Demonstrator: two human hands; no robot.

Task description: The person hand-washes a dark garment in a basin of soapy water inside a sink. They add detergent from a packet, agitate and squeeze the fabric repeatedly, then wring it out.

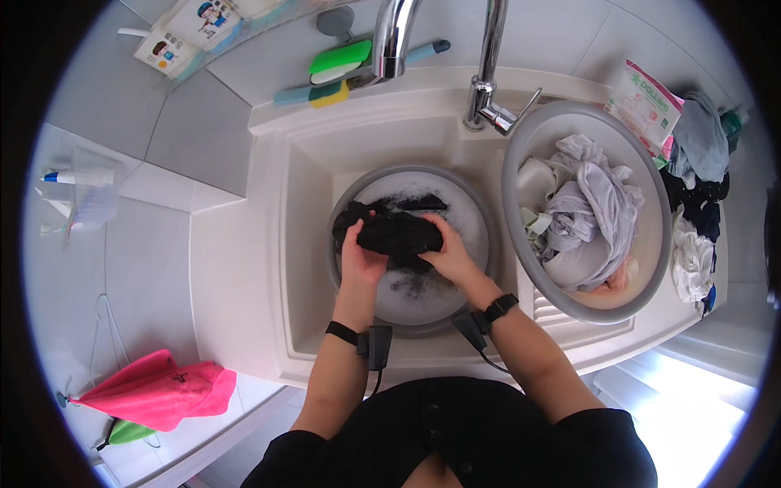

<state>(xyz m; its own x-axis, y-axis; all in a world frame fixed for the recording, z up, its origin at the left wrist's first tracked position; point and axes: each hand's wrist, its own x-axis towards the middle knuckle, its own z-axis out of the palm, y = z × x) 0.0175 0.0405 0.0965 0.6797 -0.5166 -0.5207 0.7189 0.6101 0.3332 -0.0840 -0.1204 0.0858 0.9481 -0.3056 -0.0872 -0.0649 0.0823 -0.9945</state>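
Note:
A bunched black garment (396, 235) is stretched between my two hands above a round grey-rimmed basin (485, 210). My left hand (361, 253) grips its left end, thumb on top. The right end is pinched by my right hand (450, 250). Part of the black cloth hangs over the basin's left side, and some dips into the soapy water (421, 299). White foam covers much of the water's surface. The basin stands inside the pale sink (311, 244). How much cloth lies under the water is hidden.
A larger basin (662, 256) of light wet clothes (592, 213) rests on the ribbed drainboard to the right. Beyond it lie more clothes (692, 256) and a printed packet (647, 104). The chrome tap (390, 43) overhangs the sink's back. A pink towel (165, 390) hangs at left.

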